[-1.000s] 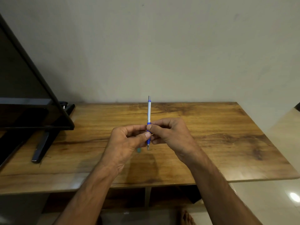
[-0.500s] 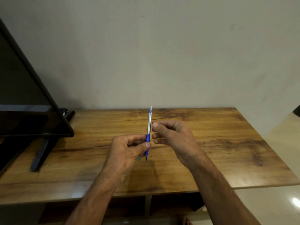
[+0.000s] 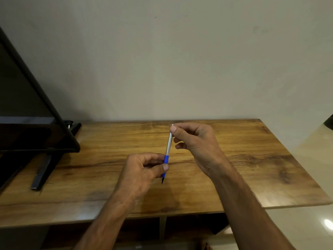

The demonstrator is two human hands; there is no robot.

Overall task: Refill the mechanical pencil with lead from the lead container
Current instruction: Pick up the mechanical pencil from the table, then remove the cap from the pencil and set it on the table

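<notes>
Pencil (image 3: 169,143) is pointing tip-down, left hand (image 3: 144,168) pinching its blue grip, right hand (image 3: 196,141) pinching its top end; tugging sideways there is probably risking it slipping loose.

Table: brown, grained, rectangular wooden top (image 3: 243,159).
Nine o'clock: black flat screen (image 3: 27,127) standing on black metal feet (image 3: 42,171).

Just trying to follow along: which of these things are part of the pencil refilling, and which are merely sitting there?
In use: mechanical pencil, left hand holding its blue grip, right hand pinching its top end. No lead container shows.

Just there: television, its stand foot, wooden table.
</notes>
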